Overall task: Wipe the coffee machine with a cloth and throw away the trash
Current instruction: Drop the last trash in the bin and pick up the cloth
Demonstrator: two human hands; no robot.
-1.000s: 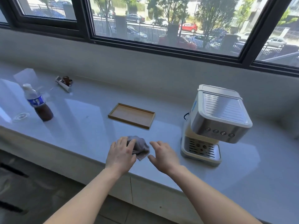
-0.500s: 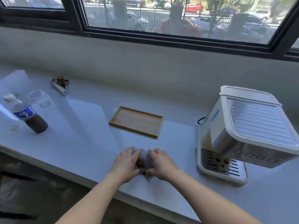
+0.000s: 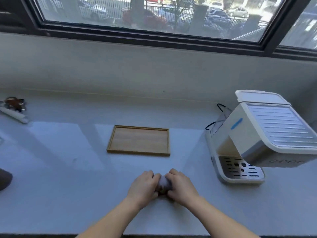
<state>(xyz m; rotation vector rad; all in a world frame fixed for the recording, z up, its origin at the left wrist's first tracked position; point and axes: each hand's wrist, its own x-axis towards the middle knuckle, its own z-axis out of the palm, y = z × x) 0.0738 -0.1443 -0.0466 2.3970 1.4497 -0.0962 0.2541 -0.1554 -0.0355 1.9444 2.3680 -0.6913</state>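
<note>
Counter [image 3: 60,169]: white, below window [image 3: 154,14]. Machine [image 3: 257,134]: upright at right, well apart from the hands. Tray [image 3: 139,140]: mid-counter, beyond the hands. Left hand [image 3: 143,188] and right hand [image 3: 181,188]: near front edge, fingers curled onto the bunched cloth [image 3: 163,184] between them. Trash [image 3: 14,107]: far left, at back.

Left hand [image 3: 143,186] and right hand [image 3: 182,186], both bare.

A shallow wooden tray [image 3: 139,140] lies flat on the pale countertop [image 3: 60,169] (sunlit in patches); behind it a grey wall [image 3: 154,69]; above, a dark-framed window [image 3: 154,37] shows parked cars [image 3: 145,19] beyond a fence [image 3: 221,21].
</note>
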